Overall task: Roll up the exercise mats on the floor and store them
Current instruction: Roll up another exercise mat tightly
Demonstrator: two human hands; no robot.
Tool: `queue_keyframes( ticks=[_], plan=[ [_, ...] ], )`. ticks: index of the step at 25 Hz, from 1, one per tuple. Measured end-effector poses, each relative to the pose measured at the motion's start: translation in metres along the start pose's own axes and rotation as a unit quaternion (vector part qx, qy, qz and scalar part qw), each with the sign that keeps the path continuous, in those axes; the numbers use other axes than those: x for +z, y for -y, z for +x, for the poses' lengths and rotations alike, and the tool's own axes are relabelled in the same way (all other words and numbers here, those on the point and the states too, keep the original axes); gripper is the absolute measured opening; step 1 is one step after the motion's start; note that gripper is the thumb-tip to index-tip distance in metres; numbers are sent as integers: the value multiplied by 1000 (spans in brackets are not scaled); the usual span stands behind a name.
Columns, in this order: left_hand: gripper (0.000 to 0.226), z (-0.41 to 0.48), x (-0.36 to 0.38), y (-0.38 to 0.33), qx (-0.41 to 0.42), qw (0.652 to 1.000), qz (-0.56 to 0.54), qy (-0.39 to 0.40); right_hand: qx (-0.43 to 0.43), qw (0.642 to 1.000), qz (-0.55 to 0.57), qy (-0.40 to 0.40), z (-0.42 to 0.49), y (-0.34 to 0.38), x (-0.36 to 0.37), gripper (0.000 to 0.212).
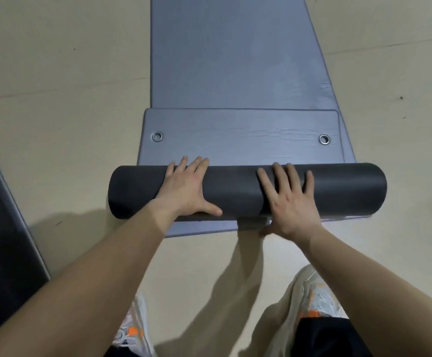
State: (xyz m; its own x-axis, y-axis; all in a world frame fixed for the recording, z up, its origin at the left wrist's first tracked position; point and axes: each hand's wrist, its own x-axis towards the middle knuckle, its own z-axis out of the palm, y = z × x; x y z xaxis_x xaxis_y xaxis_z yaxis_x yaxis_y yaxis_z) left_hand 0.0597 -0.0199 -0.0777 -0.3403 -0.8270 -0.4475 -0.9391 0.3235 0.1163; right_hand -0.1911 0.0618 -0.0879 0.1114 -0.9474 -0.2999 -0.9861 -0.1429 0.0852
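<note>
A dark grey rolled mat [235,191] lies crosswise on the floor in front of me. My left hand [188,188] lies flat on its left half with fingers straight and thumb spread. My right hand [291,199] presses flat on its right half, fingers spread over the top. Beyond the roll, a blue-grey mat [240,135] with two metal eyelets lies flat. It overlaps a longer blue-grey mat [230,52] that stretches away from me. A strip of blue-grey mat shows under the roll's near side.
The corner of another dark mat [1,228] lies on the floor at the left edge. Beige floor [63,73] surrounds the mats. My two shoes [312,292] in white and orange stand just behind the roll.
</note>
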Motion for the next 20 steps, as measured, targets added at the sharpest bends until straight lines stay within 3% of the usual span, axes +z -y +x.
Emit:
queue_keyframes(
  ticks=[4,6,10,14,17,20],
  plan=[
    [136,10,1,14,40,989,108,-94,-24,1000,1,8,62,-23,-24,129],
    [128,13,-2,13,42,989,108,-90,-25,999,-10,26,62,-23,-31,122],
    [119,-17,-3,3,39,993,114,-16,-38,996,-3,84,19,-4,-25,117],
    [117,-63,5,-19,38,990,58,126,-59,982,62,169,-26,-2,-28,125],
    [118,-58,-6,-18,20,981,-19,193,-5,992,63,107,-63,8,-24,131],
    [111,-50,-17,-11,-7,974,-96,207,7,989,50,140,-88,17,-15,152]
  ],
)
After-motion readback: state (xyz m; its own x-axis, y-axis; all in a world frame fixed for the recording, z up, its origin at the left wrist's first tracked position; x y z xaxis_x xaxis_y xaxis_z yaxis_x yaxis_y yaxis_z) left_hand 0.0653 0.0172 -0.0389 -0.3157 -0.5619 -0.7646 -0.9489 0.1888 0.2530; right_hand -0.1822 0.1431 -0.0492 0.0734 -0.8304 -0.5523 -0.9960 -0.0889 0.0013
